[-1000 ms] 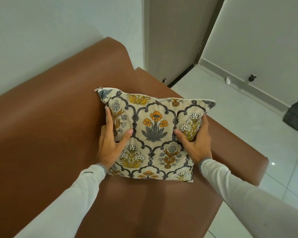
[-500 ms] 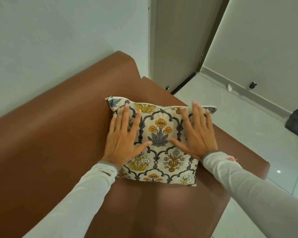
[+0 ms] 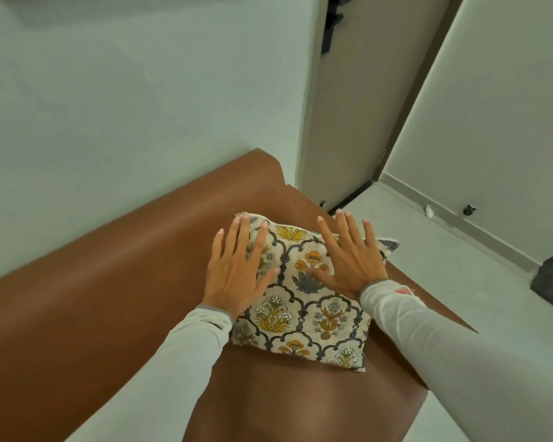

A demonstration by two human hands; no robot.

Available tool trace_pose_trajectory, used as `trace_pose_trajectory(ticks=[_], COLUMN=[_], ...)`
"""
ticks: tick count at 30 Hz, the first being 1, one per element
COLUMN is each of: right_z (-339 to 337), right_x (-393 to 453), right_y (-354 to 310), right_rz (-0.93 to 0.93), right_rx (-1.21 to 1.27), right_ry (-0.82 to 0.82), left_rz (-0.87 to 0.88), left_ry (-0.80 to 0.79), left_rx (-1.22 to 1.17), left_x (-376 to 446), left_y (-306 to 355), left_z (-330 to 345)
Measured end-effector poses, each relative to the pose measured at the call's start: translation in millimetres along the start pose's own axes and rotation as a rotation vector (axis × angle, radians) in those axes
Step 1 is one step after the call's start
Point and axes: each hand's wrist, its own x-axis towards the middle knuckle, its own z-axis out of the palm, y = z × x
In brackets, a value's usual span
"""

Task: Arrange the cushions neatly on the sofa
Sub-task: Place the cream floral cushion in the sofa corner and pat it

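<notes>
One cushion (image 3: pixel 304 301), floral print, centre frame, lying on the seat of one brown sofa (image 3: pixel 93 298) near its end. Two hands flat on it, fingers spread, gripping nothing: left hand (image 3: pixel 237 275) on its left part, right hand (image 3: pixel 348 260) on its upper right. Pale wall (image 3: pixel 125 106) upper left; tiled floor (image 3: pixel 444 266) at right.

You have bare sofa seat (image 3: pixel 284 406) open in front of the cushion (image 3: pixel 304 317); the backrest (image 3: pixel 115 266) blocks you on the left, the wall (image 3: pixel 141 106) beyond.
</notes>
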Motion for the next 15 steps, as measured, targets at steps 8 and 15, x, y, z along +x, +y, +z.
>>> trace_pose_trajectory(ticks=[8, 15], right_z=[-93, -148], right_x=[-19, -65], right_y=[-135, -341], right_rz=[-0.209, -0.493], right_rx=[0.058, 0.124], right_ry=[0.023, 0.082], left_rz=[-0.243, -0.565], left_ry=[0.045, 0.011], left_rx=[0.063, 0.155], left_x=[-124, -322], left_y=[-101, -205], left_z=[-96, -159])
